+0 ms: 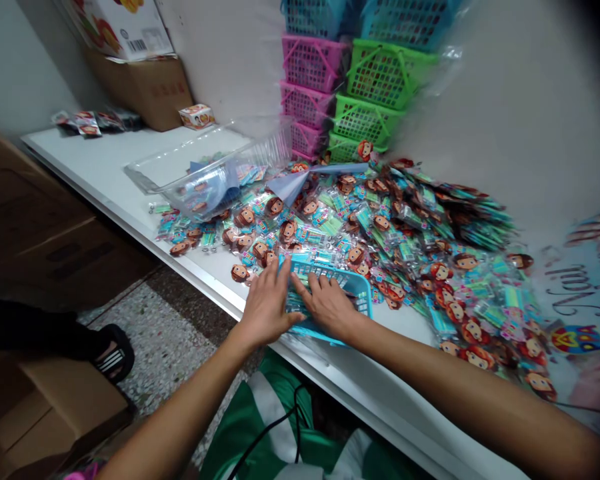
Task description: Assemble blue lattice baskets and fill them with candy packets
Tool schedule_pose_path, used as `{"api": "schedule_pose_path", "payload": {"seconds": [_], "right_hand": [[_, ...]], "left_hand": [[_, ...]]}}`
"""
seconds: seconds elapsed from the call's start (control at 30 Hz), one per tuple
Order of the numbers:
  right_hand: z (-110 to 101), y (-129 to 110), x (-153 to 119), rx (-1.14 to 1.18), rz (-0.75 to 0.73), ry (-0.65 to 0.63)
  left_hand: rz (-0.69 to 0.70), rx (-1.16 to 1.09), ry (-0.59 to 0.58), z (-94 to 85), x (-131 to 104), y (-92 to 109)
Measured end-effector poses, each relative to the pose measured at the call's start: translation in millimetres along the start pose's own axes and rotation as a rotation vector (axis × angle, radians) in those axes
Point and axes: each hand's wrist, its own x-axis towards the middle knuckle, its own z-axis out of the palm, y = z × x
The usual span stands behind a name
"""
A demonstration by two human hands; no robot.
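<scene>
A light-blue plastic basket (364, 291) sits at the table's front edge with small packets inside, mostly covered by my hands. My left hand (269, 305) lies over the basket's left end, its fingers stretched forward and its thumb pointing across the opening. Over the middle of the basket, my right hand (329, 305) presses down on the contents with its fingers spread. Neither hand shows anything held. Just beyond the basket spread clear packets (289, 230) with doll-face pictures and green and blue pieces.
A larger heap of packets (430, 207) rises at the right. Behind stand stacked pink baskets (310, 63) and green baskets (380, 73). A clear plastic tray (150, 175) and a cardboard box (155, 90) are at the left. Someone's sandalled foot (113, 353) is on the floor.
</scene>
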Motion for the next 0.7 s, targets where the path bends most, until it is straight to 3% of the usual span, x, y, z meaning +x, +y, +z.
{"api": "schedule_pose_path", "payload": {"seconds": [0.1,0.17,0.3,0.43,0.5,0.7], "right_hand": [[-0.2,-1.9,-0.6,-0.010,0.012,0.012],[-1.0,-2.9,-1.7,0.010,0.029,0.009],[-7.2,6.3,-5.0,0.138,-0.010,-0.059],[-19.7,31.8,-10.6,0.401,-0.162,-0.229],[-23.4,41.0,-13.8,0.493,-0.221,-0.255],[-9.3,35.9,-18.7,0.384,-0.198,-0.025]], "left_hand": [[-0.001,0.146,-0.198,-8.3,19.1,6.4],[-0.003,0.218,-0.250,-8.2,27.3,8.7],[0.019,0.263,-0.256,-3.6,30.9,7.6],[0.017,0.238,-0.252,-0.4,30.1,4.8],[0.009,0.195,-0.241,-0.5,30.6,2.9],[0.129,-0.169,-0.244,-5.3,27.5,-15.6]]}}
